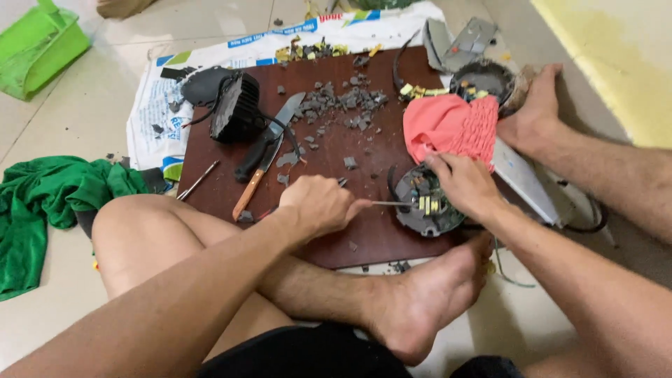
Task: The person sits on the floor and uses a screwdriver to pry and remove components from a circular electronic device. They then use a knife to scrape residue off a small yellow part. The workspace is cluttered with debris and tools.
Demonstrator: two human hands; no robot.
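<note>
Seated cross-legged on a tiled floor, working over a dark brown board (pixel 364 231) at centre frame. Left hand (pixel 318 204) clenched around a thin metal tool (pixel 388 204), tip poked into a round grey casing (pixel 425 206) (small yellow parts inside) at the board's lower right edge. Right hand (pixel 463 183) grasping that casing's upper rim, just below a pink cloth (pixel 448 126). Another person's hand (pixel 535 112) at upper right, resting beside the cloth. Two knives (pixel 262 157) left of centre, near a black lamp housing (pixel 234 106). Green cloth (pixel 49 203) at far left.
</note>
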